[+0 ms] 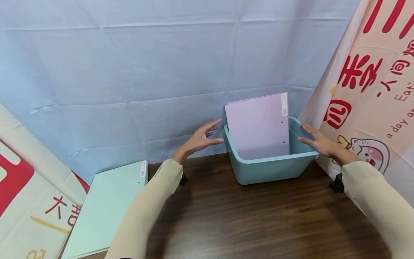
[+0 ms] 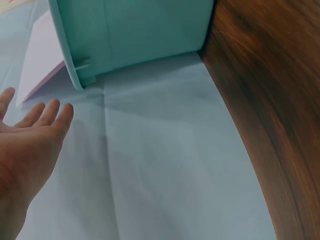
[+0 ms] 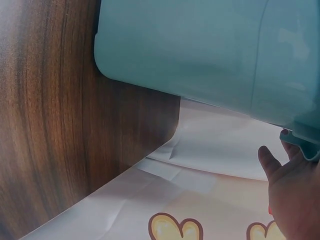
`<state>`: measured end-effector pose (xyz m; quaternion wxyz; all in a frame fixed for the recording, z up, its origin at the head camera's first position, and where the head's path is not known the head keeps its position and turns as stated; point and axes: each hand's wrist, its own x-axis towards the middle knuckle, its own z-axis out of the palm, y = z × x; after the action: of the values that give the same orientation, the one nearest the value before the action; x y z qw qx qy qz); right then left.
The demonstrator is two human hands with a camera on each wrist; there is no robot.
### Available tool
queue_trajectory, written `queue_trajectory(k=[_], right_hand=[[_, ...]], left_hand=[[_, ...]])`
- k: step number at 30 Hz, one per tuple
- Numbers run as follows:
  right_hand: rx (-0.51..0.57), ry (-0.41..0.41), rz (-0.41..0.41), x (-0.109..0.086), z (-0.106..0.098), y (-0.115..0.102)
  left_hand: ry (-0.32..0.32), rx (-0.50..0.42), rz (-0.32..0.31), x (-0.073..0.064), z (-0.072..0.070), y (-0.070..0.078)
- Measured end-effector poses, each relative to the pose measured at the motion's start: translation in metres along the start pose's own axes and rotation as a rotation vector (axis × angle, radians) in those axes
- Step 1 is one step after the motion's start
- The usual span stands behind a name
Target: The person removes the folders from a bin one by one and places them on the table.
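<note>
A teal plastic bin [image 1: 271,169] stands on the table against the back cloth. Inside it a lilac file folder [image 1: 258,126] leans upright, its top sticking out above the rim. My left hand [image 1: 200,138] hovers just left of the bin and folder, fingers extended and thumb spread, holding nothing; the left wrist view shows a gap between fingertips and bin [image 2: 135,35]. At the bin's right end is my right hand [image 1: 320,142], fingers fairly straight and reaching over the rim. In the right wrist view the rim hides some of its fingers, so contact there is unclear.
A mint-green file folder [image 1: 106,201] lies flat at the table's left side, partly behind my left sleeve. Pale blue cloth [image 1: 145,72] hangs behind the dark wooden table [image 1: 233,223]. Printed cloths hang at the right [image 1: 365,108] and left [image 1: 38,201].
</note>
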<state>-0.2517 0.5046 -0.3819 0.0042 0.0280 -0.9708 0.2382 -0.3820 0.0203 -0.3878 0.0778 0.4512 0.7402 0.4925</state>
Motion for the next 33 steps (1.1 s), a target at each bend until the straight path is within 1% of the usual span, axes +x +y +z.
queue_trajectory(k=[3,10,14,18,22,27,29,33], right_hand=[[0.007,0.008,0.001,-0.001,-0.001,0.000],[0.015,0.000,0.020,-0.003,-0.003,0.001],[0.006,-0.005,0.015,-0.003,-0.003,0.001],[-0.003,-0.007,0.004,-0.002,-0.003,0.002],[-0.001,-0.002,0.001,-0.001,-0.001,0.002],[0.005,0.020,-0.020,0.000,0.000,0.001],[0.012,0.025,-0.024,0.001,0.000,0.002],[0.025,0.024,-0.022,0.001,-0.001,0.004]], left_hand=[[0.002,-0.009,-0.001,0.012,0.003,0.000],[0.027,0.005,-0.032,0.028,0.013,-0.007],[0.030,0.034,-0.053,0.036,0.017,-0.009],[0.033,0.071,-0.076,0.043,0.020,-0.007],[0.032,0.099,-0.081,0.055,0.023,-0.004],[0.040,0.047,-0.055,0.069,0.025,0.001],[0.061,0.024,-0.053,0.075,0.025,0.003],[0.094,-0.004,-0.090,0.084,0.026,0.006]])
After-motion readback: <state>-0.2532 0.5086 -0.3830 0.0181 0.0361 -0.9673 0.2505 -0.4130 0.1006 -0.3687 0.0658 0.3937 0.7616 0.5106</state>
